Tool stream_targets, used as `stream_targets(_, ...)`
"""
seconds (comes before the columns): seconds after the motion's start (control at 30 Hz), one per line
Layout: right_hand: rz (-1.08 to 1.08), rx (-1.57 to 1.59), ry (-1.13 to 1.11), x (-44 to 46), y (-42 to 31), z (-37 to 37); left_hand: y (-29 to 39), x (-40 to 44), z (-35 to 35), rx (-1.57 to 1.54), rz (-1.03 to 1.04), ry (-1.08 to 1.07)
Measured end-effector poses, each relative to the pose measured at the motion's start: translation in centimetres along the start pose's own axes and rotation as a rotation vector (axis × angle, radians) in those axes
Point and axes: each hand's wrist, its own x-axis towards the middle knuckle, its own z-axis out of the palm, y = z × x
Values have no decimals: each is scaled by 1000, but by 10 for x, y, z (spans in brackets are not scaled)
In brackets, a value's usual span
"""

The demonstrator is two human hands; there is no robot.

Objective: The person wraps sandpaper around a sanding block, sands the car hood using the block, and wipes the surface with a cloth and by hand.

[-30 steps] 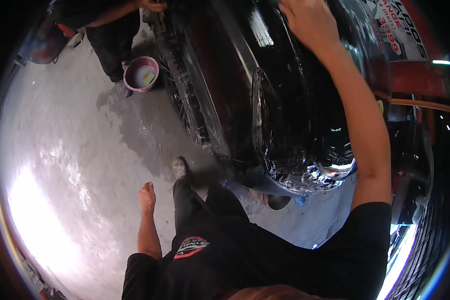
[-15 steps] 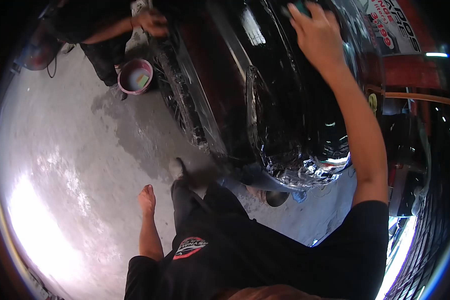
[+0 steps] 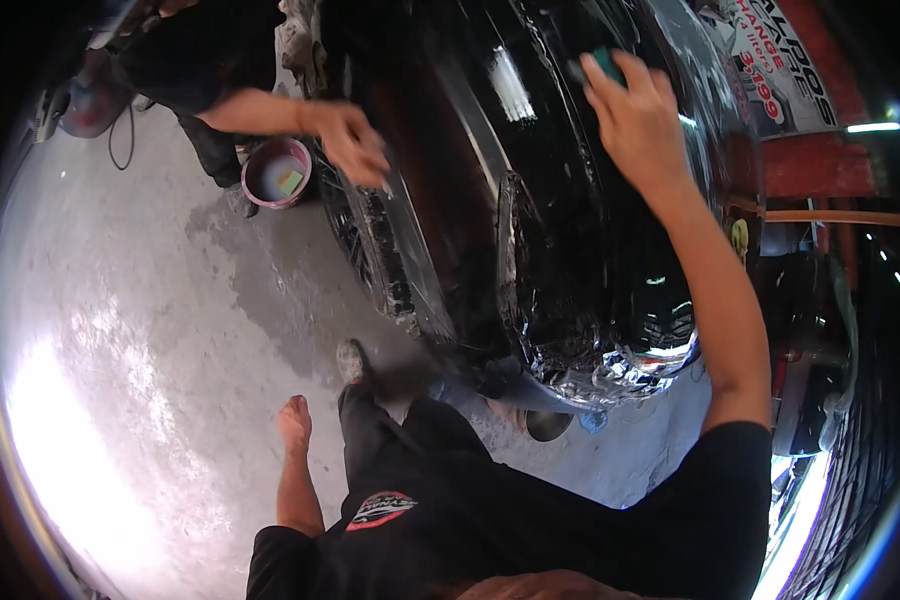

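Note:
My right hand [image 3: 635, 125] is pressed on the glossy black body of a car [image 3: 560, 200], its fingers bent around a small dark green pad [image 3: 607, 66]. Only an edge of the pad shows, so its exact kind is unclear. Down at my side hangs my left hand [image 3: 295, 424], fingers curled together, with nothing visible in it, over the concrete floor. A co-worker's hand [image 3: 350, 145] reaches over the car's side at the upper left, blurred by motion.
A pink basin [image 3: 276, 173] of cloudy water with a yellow-green sponge [image 3: 290, 182] stands by the co-worker's feet. The concrete floor [image 3: 130, 260] has a dark wet patch beside the car. An orange hose or bar [image 3: 840, 217] and a printed banner [image 3: 785, 70] are at right.
My right hand has slid a little toward me across the car body with the pad. The co-worker's hand has moved along the car toward me. The view has shifted slightly; my left hand still hangs.

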Motion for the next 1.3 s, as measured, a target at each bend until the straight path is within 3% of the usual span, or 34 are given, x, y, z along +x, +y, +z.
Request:
stream_targets(0.13,-12,99,-71,-28,-1,-26,6,-3,-3,-23,-8,16)
stream_targets(0.27,-36,-71,26,55,7,25,7,11,1,-46,25,40)
stream_targets(0.3,9,-140,-98,77,2,27,12,15,-2,-67,34,46)
stream_targets(0.33,61,-110,-21,87,-10,23,15,14,-4,-88,45,53)
stream_targets(0.4,27,-49,70,63,-6,15,16,9,-6,-49,62,34)
stream_targets(0.6,98,70,-156,-133,2,-81,-8,-2,1,-58,66,-6)
stream_targets(0.7,60,72,-100,-106,9,-68,-34,7,5,8,88,-2)
stream_targets(0.8,-51,-14,69,-3,22,-6,-35,17,4,35,56,5)
stream_targets(0.83,-66,-87,-35,26,34,24,-30,25,1,38,43,7)
stream_targets(0.87,-4,-66,46,61,15,20,-22,29,-7,49,31,1)
stream_targets(0.9,31,-109,-16,73,12,25,-8,28,-13,31,32,16)
stream_targets(1.0,10,48,46,33,8,0,10,27,-26,14,57,33)
stream_targets(1.03,-33,85,-117,-5,27,11,6,27,-21,21,63,18)
stream_targets(1.07,-62,91,23,-31,13,-22,-3,26,-15,26,68,0)
stream_targets(1.17,52,127,-123,-101,-5,-71,-18,14,-7,22,63,-35)
stream_targets(1.3,-51,94,-33,-58,8,-38,-19,10,-6,69,71,-33)
